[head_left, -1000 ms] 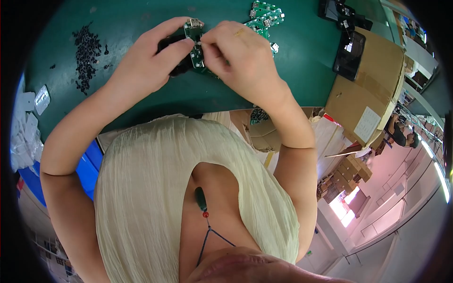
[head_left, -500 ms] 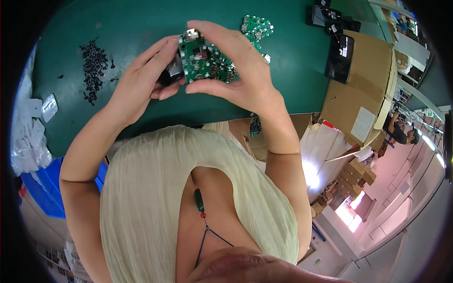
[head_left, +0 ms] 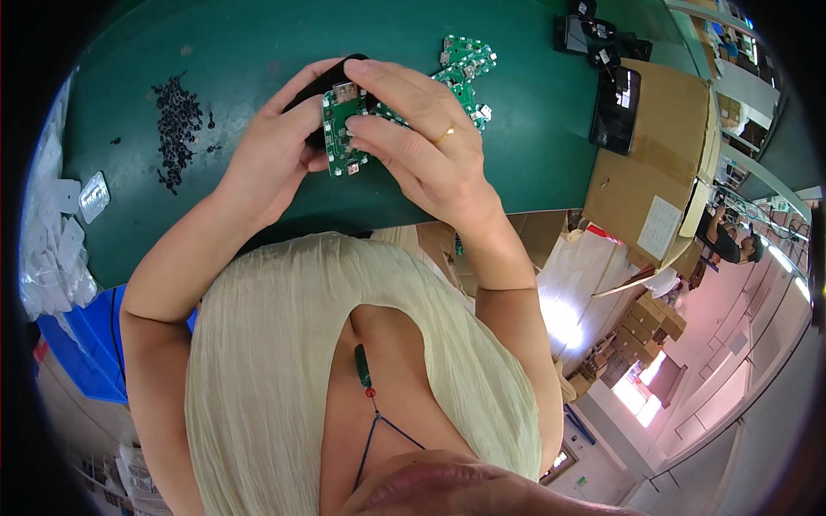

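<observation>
At upper-centre frame, I read the left hand (head_left: 268,156) curled around the black casing (head_left: 327,80) and the right hand (head_left: 443,159) half-closed on the green circuit board (head_left: 337,148) (a fitting step, I judge), so the next move calls for level alignment.

Bright, even light covers the tabletop (head_left: 533,168), shadowed at its near edge. Past its near right corner, 2 spots burn out white: a window (head_left: 631,397) and a glare patch (head_left: 564,325). Straight lines bend toward the black rim.
</observation>
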